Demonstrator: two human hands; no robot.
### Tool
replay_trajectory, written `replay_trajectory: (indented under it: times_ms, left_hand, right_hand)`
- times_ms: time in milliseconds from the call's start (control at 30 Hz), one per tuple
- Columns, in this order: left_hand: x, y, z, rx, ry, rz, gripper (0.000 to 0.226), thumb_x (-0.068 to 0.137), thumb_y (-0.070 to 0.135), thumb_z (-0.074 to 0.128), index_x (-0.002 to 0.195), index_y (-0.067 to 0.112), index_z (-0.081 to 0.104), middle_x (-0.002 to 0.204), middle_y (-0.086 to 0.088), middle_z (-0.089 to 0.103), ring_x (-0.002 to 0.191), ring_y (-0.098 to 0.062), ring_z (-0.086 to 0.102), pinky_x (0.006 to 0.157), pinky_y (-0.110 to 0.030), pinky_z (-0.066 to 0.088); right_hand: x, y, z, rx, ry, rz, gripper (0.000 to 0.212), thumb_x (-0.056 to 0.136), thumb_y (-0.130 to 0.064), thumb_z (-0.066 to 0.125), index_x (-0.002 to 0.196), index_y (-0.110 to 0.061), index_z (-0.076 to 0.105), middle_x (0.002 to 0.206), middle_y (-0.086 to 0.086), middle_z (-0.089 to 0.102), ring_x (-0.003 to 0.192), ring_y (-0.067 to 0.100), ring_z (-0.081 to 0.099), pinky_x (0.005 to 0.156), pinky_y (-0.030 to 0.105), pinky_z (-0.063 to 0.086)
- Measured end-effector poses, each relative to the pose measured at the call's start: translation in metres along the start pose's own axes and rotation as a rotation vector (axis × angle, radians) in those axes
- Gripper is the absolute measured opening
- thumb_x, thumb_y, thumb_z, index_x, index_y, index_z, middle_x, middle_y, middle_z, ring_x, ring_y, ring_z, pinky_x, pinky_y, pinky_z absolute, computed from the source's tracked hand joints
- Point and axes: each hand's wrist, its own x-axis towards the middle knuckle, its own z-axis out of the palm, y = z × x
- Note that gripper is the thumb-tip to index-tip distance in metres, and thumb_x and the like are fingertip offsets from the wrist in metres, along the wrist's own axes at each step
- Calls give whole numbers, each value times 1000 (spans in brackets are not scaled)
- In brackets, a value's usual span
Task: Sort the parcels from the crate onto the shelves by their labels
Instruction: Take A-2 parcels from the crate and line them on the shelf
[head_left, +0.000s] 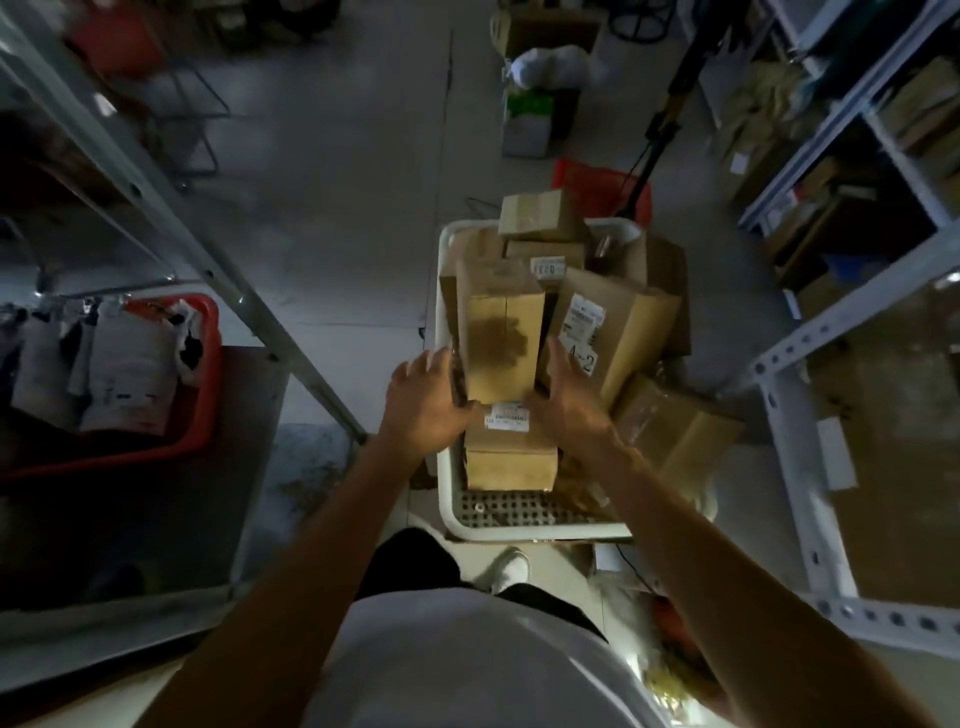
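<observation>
Both hands grasp one tall brown cardboard parcel over the white plastic crate: left hand and right hand on opposite sides. About seven other cardboard boxes crowd around it. One red bin of white bags sits left; grey metal shelving flanks right.

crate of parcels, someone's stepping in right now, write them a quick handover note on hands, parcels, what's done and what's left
Left hand and right hand clasp the tall box from either side, atop the pile in the white crate.
The A-2 box leans just right of it; several more boxes fill the crate.
Done: cannot tell how many parcels are shelved.
Left: read this box's label, shelve it on the metal shelves, then sort the rest.
</observation>
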Motion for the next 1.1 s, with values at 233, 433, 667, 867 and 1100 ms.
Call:
replay_trajectory:
  times_ms: [233,433,667,867,1100]
  left_hand:
    - [76,7,-29,-151,-60,24,74,82,50,70,141,14,44,134,-10,58,121,-29,56,101,-43,47]
    - [187,6,-53,-145,-235,77,92,73,79,55,143,22,39,136,-5,56,124,-28,54,99,-50,51]
    - [267,14,-54,0,-684,284,66,91,45,67,146,22,40,141,-4,52,125,-24,52,95,-31,43]
    - [259,-4,-55,-70,-759,306,63,71,56,81,124,28,60,120,11,63,110,-12,60,95,-33,51]
    - [197,-12,-43,-358,-749,92,73,68,48,86,123,25,43,120,7,52,114,-15,53,99,-40,49]
  right_hand:
    - [61,0,-17,89,18,89,84,90,-55,56,157,-23,16,151,13,44,133,35,48,107,51,43]
    - [94,-11,-13,210,33,216,79,84,-68,50,149,-29,28,136,9,54,119,33,56,102,52,46]
    - [108,-30,14,390,76,417,62,94,-50,60,143,-15,42,135,8,57,123,28,56,91,29,41]
    - [85,-47,37,758,294,380,45,93,-60,57,130,-36,57,130,-8,63,124,15,56,109,43,44]
    - [58,-48,56,1026,389,643,64,76,-67,72,125,-39,42,133,-6,55,121,20,55,104,46,49]
